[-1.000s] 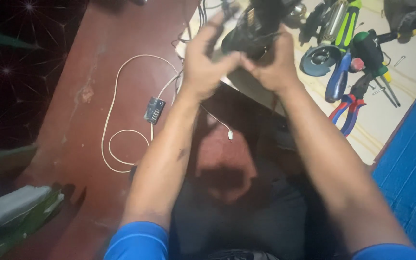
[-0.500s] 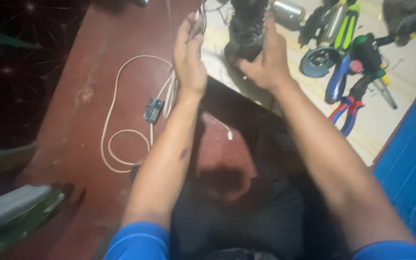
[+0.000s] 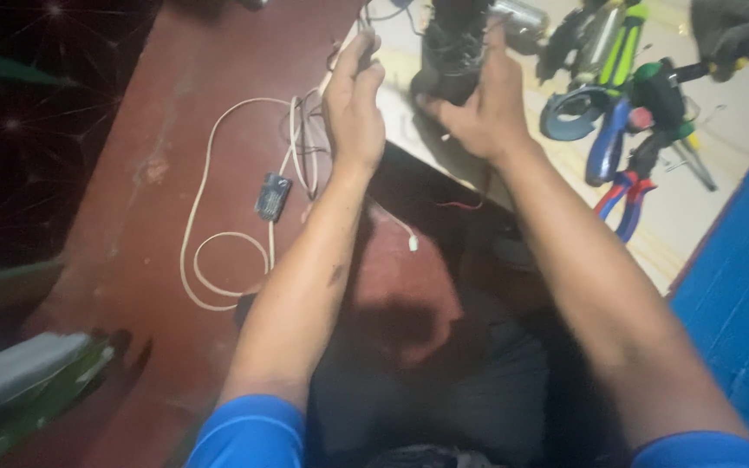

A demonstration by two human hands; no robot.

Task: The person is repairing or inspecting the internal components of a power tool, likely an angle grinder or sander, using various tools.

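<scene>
Separated since the earlier frames, the two hands now work apart. Left hand (image 3: pixel 353 108) has its grip closed on thin wires (image 3: pixel 305 143) at the red worktop's (image 3: pixel 158 173) far edge. Right hand (image 3: pixel 478 108) wraps its grip around one dark motor-like device (image 3: pixel 454 48), which stands upright with its long axis pointing away from the viewer. One white cable (image 3: pixel 210 251) lies looped, carrying one small dark module (image 3: pixel 272 196). One pair of blue-and-red pliers (image 3: pixel 617 186) lies to the right.

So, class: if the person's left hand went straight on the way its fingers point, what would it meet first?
Probably the tangle of thin wires just beyond the left hand; depth is unclear.
</scene>
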